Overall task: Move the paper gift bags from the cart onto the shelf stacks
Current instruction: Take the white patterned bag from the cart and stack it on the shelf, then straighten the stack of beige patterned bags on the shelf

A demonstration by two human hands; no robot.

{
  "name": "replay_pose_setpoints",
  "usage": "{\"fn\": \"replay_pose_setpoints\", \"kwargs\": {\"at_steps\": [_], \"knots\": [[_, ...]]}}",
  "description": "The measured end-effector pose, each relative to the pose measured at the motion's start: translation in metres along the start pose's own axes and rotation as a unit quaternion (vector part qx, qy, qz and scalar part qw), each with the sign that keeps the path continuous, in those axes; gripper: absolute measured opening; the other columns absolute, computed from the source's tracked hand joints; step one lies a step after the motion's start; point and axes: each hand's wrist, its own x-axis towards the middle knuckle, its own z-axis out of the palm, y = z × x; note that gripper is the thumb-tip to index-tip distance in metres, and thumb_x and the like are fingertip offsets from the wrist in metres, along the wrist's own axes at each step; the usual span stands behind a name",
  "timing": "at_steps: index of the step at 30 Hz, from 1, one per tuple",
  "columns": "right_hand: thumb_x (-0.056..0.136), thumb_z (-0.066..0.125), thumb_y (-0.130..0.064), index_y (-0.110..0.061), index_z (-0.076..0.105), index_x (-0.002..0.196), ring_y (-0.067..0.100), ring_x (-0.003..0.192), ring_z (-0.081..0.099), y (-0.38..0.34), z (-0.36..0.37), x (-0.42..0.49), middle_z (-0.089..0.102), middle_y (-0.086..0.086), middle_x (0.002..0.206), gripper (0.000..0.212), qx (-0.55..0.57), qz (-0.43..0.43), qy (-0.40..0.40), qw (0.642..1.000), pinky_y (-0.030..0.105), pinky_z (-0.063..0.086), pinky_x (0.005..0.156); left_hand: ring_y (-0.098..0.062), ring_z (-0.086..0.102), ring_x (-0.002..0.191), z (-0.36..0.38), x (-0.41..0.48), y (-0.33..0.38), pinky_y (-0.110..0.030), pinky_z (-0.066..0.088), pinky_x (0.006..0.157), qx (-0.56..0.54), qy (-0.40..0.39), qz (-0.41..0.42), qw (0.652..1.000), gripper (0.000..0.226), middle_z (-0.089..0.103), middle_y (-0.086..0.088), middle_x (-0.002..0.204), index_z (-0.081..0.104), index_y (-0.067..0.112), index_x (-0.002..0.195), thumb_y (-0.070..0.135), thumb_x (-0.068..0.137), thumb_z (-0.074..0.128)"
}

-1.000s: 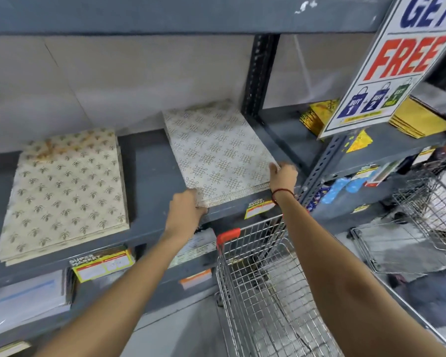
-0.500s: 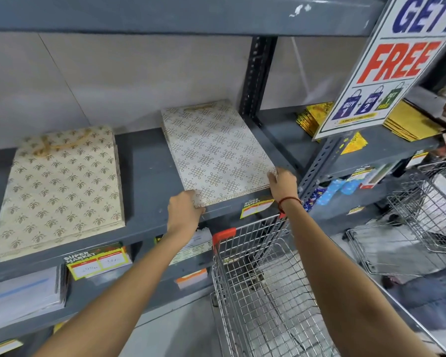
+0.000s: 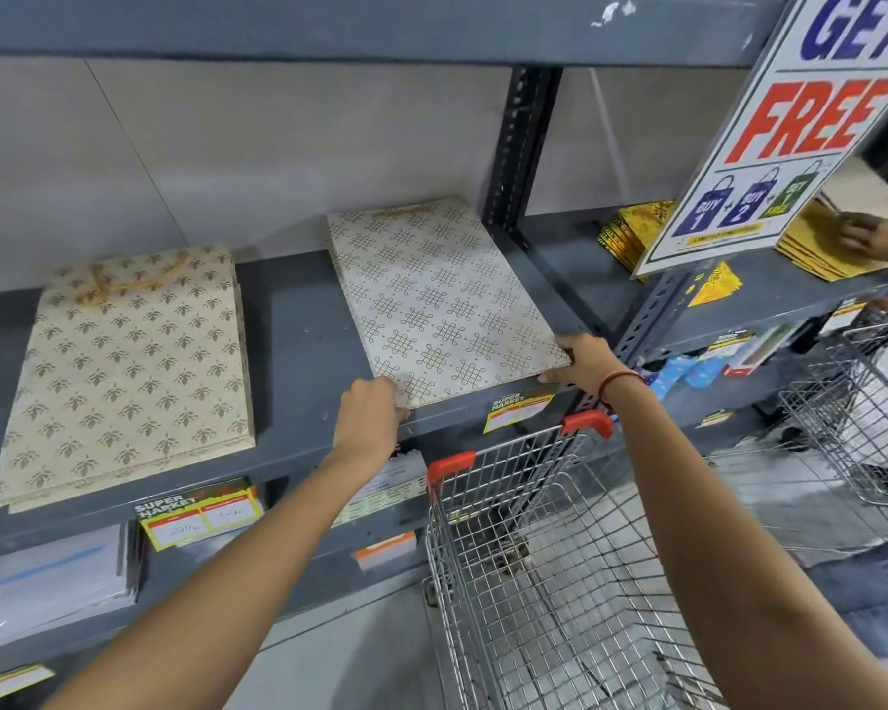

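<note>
We see the flat white gold-patterned paper gift bag stack [image 3: 442, 304] lying on the grey metal shelf [image 3: 298, 351], our left hand [image 3: 367, 425] and right hand [image 3: 583, 363] gripping its near corners, apparently pinching; the wire cart [image 3: 560, 581] stands below.

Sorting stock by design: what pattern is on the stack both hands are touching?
White gift bag stack with gold knot-like lattice motifs; head view.

Hanging sign [image 3: 790, 125]: "GET", "FREE", bags marked "BUY 1", "BUY 2". Shelf-edge price labels [image 3: 201, 512]: "SUPER MARKET"; handwritten prices unreadable.
</note>
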Motion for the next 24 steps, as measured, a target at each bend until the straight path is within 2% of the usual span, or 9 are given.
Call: {"fn": "replay_pose_setpoints", "kwargs": {"at_steps": [3,6,8,11,13,15,17,20,24], "knots": [[0.069,0.080,-0.020,0.002,0.053,0.124,0.026,0.089,0.055,0.001,-0.003,0.004,0.062,0.014,0.091,0.065,-0.001,0.006,0.015,1.000,0.033,0.045,0.079,-0.034,0.065,0.099,-0.001,0.004,0.000,-0.038,0.053,0.079,0.074,-0.001,0.014,0.997,0.029,0.070,-0.019,0.107,0.065,0.003,0.113,0.020,0.088,0.063],[0.063,0.084,-0.023,-0.005,0.060,0.117,0.018,0.075,0.042,0.003,-0.006,0.005,0.043,-0.005,0.064,0.062,-0.002,0.016,0.022,1.000,0.026,0.036,0.067,-0.034,0.064,0.101,-0.006,0.009,0.002,-0.037,0.052,0.080,0.076,-0.009,0.005,0.997,0.035,0.070,-0.017,0.108,0.065,0.004,0.113,0.022,0.084,0.069],[0.061,0.085,-0.025,-0.013,0.067,0.085,0.016,0.070,0.039,0.002,-0.008,0.006,0.036,-0.010,0.059,0.032,-0.002,0.033,0.027,0.999,0.022,0.034,0.063,-0.034,0.063,0.102,-0.008,0.011,0.004,-0.037,0.052,0.081,0.057,-0.014,-0.007,0.998,0.037,0.070,-0.018,0.108,0.065,0.003,0.112,0.022,0.081,0.072],[0.063,0.083,-0.026,-0.030,0.023,0.053,0.006,0.052,0.024,-0.005,-0.009,0.003,0.024,-0.012,0.055,0.062,-0.009,0.033,0.018,0.999,0.018,0.018,0.047,-0.034,0.062,0.104,-0.009,0.011,0.003,-0.037,0.051,0.082,0.017,-0.006,-0.017,1.000,0.037,0.070,-0.018,0.108,0.067,0.002,0.110,0.019,0.077,0.076],[0.066,0.082,-0.026,-0.029,0.020,0.054,0.007,0.054,0.022,-0.009,-0.007,0.001,0.023,-0.011,0.057,0.063,-0.042,0.042,0.020,0.998,0.020,0.016,0.047,-0.034,0.062,0.104,-0.009,0.007,0.002,-0.037,0.050,0.082,-0.004,0.004,-0.016,1.000,0.032,0.070,-0.018,0.106,0.069,0.002,0.105,0.016,0.077,0.076],[0.070,0.079,-0.026,-0.021,0.039,0.060,0.018,0.069,0.039,-0.014,-0.006,-0.003,0.041,-0.002,0.063,0.041,-0.067,0.060,0.021,0.996,0.025,0.028,0.053,-0.034,0.063,0.103,-0.008,0.002,0.002,-0.038,0.051,0.082,-0.015,0.019,-0.010,1.000,0.028,0.071,-0.018,0.105,0.069,0.003,0.105,0.014,0.079,0.073],[0.073,0.076,-0.024,-0.006,0.058,0.095,0.030,0.095,0.055,-0.022,-0.001,-0.007,0.062,0.017,0.094,0.033,-0.096,0.063,0.023,0.993,0.038,0.046,0.078,-0.035,0.063,0.104,-0.011,-0.006,-0.001,-0.039,0.052,0.084,-0.020,0.027,0.003,0.999,0.030,0.070,-0.018,0.107,0.066,0.005,0.110,0.012,0.081,0.071],[0.079,0.066,-0.004,0.001,0.046,0.121,0.041,0.115,0.050,-0.033,0.011,-0.018,0.053,0.026,0.124,0.047,-0.107,0.081,0.108,0.985,0.048,0.045,0.095,-0.034,0.063,0.105,-0.022,-0.016,-0.013,-0.038,0.052,0.084,-0.048,0.027,0.023,0.998,0.044,0.070,-0.017,0.109,0.057,0.010,0.122,0.015,0.080,0.072],[0.077,0.042,0.018,-0.002,0.042,0.128,0.040,0.122,0.040,-0.073,0.039,-0.041,0.043,0.025,0.132,0.055,-0.028,0.035,0.247,0.968,0.049,0.040,0.101,-0.034,0.059,0.112,-0.046,-0.022,-0.052,-0.042,0.052,0.086,-0.040,0.063,0.029,0.997,0.065,0.066,-0.017,0.117,0.043,0.015,0.136,0.032,0.080,0.071]]}}
